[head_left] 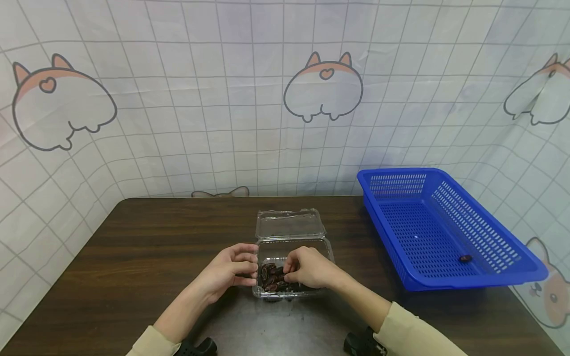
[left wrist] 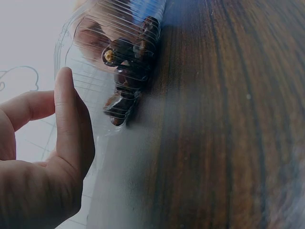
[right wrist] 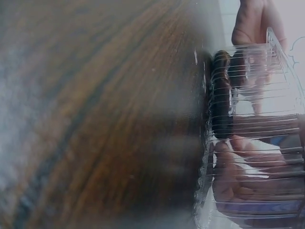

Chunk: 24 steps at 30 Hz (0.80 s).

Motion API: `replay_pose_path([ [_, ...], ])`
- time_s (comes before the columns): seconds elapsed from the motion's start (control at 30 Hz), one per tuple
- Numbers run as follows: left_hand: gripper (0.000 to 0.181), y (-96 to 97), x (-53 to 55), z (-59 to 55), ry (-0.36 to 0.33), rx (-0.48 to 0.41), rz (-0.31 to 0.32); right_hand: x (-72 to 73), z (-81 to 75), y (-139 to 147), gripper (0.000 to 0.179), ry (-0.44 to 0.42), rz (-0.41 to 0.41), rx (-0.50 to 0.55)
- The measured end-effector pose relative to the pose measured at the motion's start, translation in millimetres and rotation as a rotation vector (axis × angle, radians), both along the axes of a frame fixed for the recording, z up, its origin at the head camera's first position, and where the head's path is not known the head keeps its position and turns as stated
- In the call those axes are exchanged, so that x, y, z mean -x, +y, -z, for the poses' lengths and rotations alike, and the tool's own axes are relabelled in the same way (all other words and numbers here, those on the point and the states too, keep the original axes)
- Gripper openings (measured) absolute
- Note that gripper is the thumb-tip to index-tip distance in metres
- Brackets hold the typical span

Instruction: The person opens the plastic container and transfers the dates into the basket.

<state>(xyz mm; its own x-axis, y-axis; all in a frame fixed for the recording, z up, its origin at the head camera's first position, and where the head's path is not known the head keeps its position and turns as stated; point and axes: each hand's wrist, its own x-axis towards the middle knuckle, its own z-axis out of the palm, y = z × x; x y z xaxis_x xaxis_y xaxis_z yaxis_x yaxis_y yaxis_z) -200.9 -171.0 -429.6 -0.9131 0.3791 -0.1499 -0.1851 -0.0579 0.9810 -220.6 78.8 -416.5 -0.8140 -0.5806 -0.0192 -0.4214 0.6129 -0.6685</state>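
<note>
A clear plastic clamshell box (head_left: 296, 243) sits on the table with its lid folded back. Dark brown dates (head_left: 269, 281) lie along the bottom of its left half, also visible through the ribbed wall in the left wrist view as dates (left wrist: 127, 76). My left hand (head_left: 232, 268) rests its extended fingers against the box's left side. Reaching into the box over its right side, my right hand (head_left: 309, 267) has thumb and fingertips pinched together on a date among the others. Through the clear wall in the right wrist view, the right fingers (right wrist: 228, 164) show close to the dates.
At the right stands a blue plastic basket (head_left: 396, 247) with slotted walls, a single date (head_left: 465, 258) lying on its floor. The dark wooden table (head_left: 147, 247) meets a white gridded curtain (head_left: 200, 99) at the back and sides.
</note>
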Motion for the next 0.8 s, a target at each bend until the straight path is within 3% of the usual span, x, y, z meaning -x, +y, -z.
replay_pose_path([
  [0.8,0.057,1.3,-0.7,0.1,0.004,-0.001,-0.008,0.5,-7.2,3.4,0.005,-0.04,-0.022,0.024],
])
